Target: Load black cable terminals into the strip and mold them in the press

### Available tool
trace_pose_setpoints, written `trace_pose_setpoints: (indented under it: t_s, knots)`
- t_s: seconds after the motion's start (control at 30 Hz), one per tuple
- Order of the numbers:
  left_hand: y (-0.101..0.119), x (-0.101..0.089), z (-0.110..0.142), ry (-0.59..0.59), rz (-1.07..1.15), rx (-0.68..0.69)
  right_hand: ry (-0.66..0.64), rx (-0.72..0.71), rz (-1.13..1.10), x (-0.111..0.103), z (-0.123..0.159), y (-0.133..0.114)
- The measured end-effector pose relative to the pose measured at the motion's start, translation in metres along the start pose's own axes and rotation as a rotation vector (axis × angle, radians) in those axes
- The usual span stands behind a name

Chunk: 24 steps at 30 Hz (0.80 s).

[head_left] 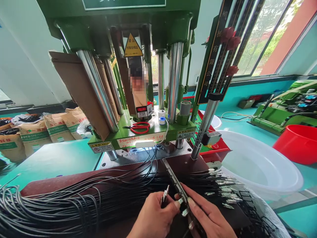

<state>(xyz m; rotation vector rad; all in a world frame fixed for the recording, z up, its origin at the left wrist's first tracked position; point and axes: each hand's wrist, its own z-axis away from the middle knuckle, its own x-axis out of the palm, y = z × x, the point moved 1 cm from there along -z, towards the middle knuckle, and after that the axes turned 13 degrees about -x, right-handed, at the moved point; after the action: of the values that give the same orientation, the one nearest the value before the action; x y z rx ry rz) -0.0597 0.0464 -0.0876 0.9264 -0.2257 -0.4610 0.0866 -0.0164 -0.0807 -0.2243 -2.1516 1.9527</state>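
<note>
My left hand (153, 215) is closed, pinching a few metal-tipped black cable ends (164, 195) that point upward. My right hand (208, 215) grips a long narrow dark metal fixture bar (173, 177) that runs diagonally up toward the machine; small metal connectors sit in it near my fingers. A thick bundle of black cables (74, 205) lies across the dark red work plate (188, 163) under both hands. More cables with silver connector tips (224, 185) fan out to the right.
A green vertical press with chrome columns (173, 82) stands right ahead; red scissors (140, 127) and tape rolls lie on its base. A white basin (260, 165) and a red bucket (297, 142) sit at the right. Brown sacks (37, 132) are stacked at the left.
</note>
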Motion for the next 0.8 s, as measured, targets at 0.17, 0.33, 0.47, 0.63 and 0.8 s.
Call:
trace_pose_setpoints:
  t_s: [0.17,0.33,0.47,0.63,0.8]
  knots:
    - [0.001,0.003,-0.001,-0.007,0.033,-0.019,-0.072,-0.036,0.012,-0.004,0.000,0.004]
    - [0.006,0.006,0.000,0.013,0.023,-0.034,-0.119,-0.061,0.071,-0.003,-0.002,0.011]
    - [0.014,-0.001,0.008,-0.059,0.001,-0.107,-0.106,-0.044,0.057,-0.003,-0.001,0.007]
    - [0.025,-0.023,0.023,-0.080,0.292,0.012,0.003,0.175,-0.084,-0.012,0.005,-0.001]
    - [0.018,-0.021,0.022,-0.132,0.492,-0.044,0.041,0.161,-0.105,-0.013,0.005,-0.002]
